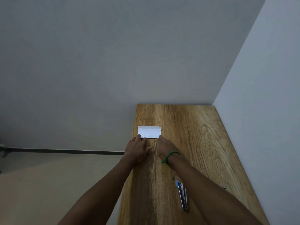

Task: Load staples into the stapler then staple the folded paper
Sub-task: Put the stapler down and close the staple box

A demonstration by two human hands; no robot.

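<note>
A white folded paper [149,132] lies flat on the wooden table [194,135], near its far left side. My left hand [137,147] rests palm down with its fingertips touching the paper's near left corner. My right hand [164,146], a green band at its wrist, touches the near right corner with its fingertips. Neither hand grips anything. A blue and silver stapler [182,197] lies on the table close to me, just left of my right forearm. A small grey strip of staples [225,186] sits near the table's right edge.
The table stands in a corner, with a grey wall behind it and a white wall along its right side. Its left edge drops to a beige floor [48,184], where a dark skirting line runs along the wall.
</note>
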